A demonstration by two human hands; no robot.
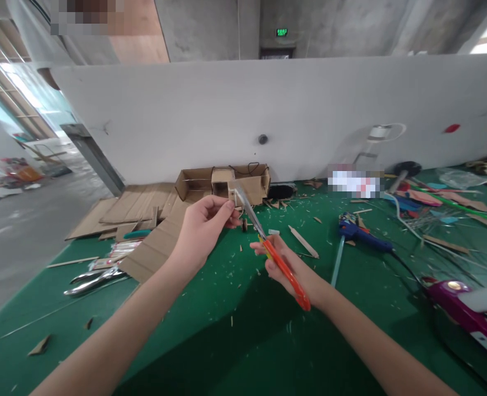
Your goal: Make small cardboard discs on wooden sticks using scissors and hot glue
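Fingers of the left hand point(202, 228) are pinched narrowly on a small pale piece point(231, 191), held up above the green worktop point(210, 341). Fingers of the right hand point(286, 269) are wrapped around the orange handles of a pair of scissors point(268, 247), whose metal blades are pointed up and away, with the tips brought against the pinched piece; whether the blades are parted cannot be told. Beyond the fingers, an open cardboard box point(222, 184) is seen against the white wall, with flat cardboard sheets point(136, 220) laid to the left of it. Left of the left hand, metal pliers point(92, 278) are laid on the worktop. Just right of the right hand, a flat wooden stick point(304, 242) is seen, and further right a blue glue gun point(362, 234) with its cable. At the far right edge, a purple and white tool point(466, 308) is partly shown. Small chips and offcuts are scattered over the worktop beneath both hands
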